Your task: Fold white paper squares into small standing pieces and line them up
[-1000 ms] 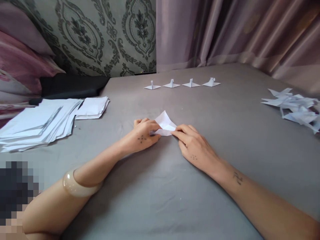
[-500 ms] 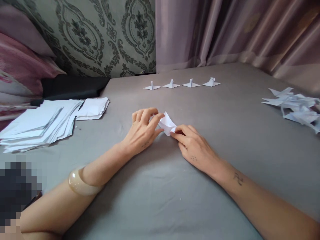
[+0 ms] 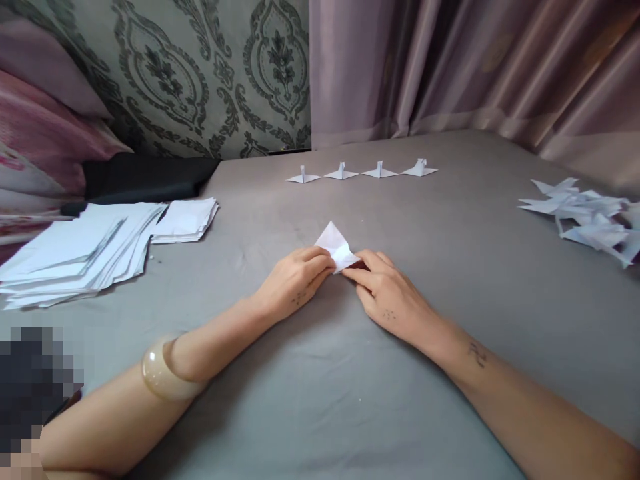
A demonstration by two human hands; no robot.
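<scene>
A small white folded paper [image 3: 336, 243] lies between my hands on the grey cloth surface, its pointed corner facing away from me. My left hand [image 3: 299, 275] is closed on the paper's left and near side, fingers bunched together at its edge. On the right, my right hand [image 3: 384, 283] pinches the right corner, with the thumb and fingertips partly hidden by the paper's edge. A crease runs across the middle of the paper, and part of it tilts up from the cloth.
Several folded paper birds [image 3: 341, 172] stand in a row at the back. More folded white papers [image 3: 595, 213] are heaped at the far right. Stacks of large white sheets [image 3: 75, 247] and smaller squares [image 3: 184, 220] lie left, before a black cloth [image 3: 150, 177].
My left hand has moved down and its spread fingers have closed on the paper's near edge. The paper looks more opened out and flatter. My right hand has stayed nearly in place.
</scene>
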